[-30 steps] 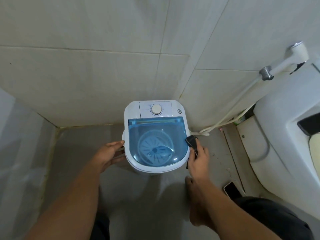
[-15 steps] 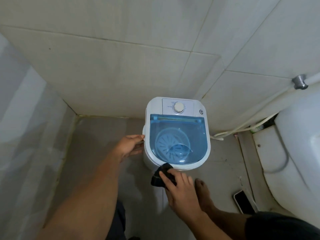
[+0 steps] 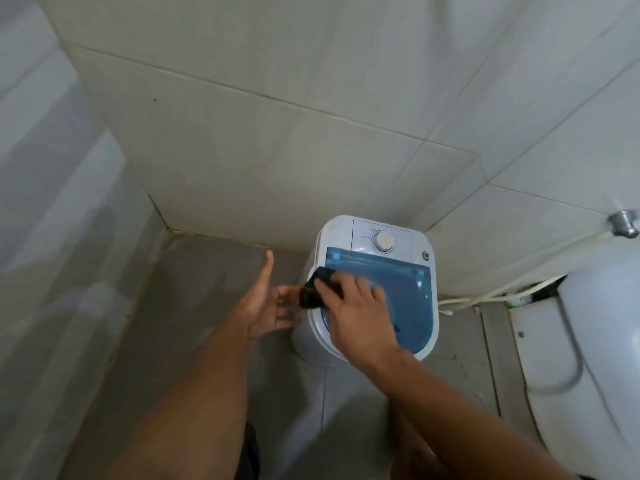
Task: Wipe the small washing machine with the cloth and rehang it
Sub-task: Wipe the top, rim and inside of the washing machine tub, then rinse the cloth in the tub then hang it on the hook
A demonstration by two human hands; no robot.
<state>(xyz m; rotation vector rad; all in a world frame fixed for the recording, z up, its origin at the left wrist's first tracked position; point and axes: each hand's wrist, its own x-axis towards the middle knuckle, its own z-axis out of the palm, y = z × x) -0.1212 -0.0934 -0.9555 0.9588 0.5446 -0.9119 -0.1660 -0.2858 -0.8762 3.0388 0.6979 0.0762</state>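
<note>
The corner was all pale tile, walls and grey floor (image 3: 194, 306) alike, and the small washing machine (image 3: 377, 289) stood on that floor tight against the back wall. My right hand (image 3: 360, 317) lay across its blue see-through lid (image 3: 408, 292), fingers curled over the dark cloth (image 3: 313, 289) and pressing it down at the lid's left edge, where the cloth bunched and spilled over the white rim. I held it bunched that way, I judge, so the wad would take the rim and the lid in one pass. My left hand (image 3: 266, 303) sat just beside the machine's left flank, fingers spread and thumb up, gripping nothing (whether the fingertips actually touched the casing I cannot tell, since the cloth hid them); it looked placed to steady the light tub against the push of the wipe. Behind the lid the white dial (image 3: 384, 241) and control panel were uncovered. To the right a white hose (image 3: 519, 278) ran along the wall toward a metal fitting (image 3: 623, 223), with a white toilet (image 3: 595, 341) beyond.
</note>
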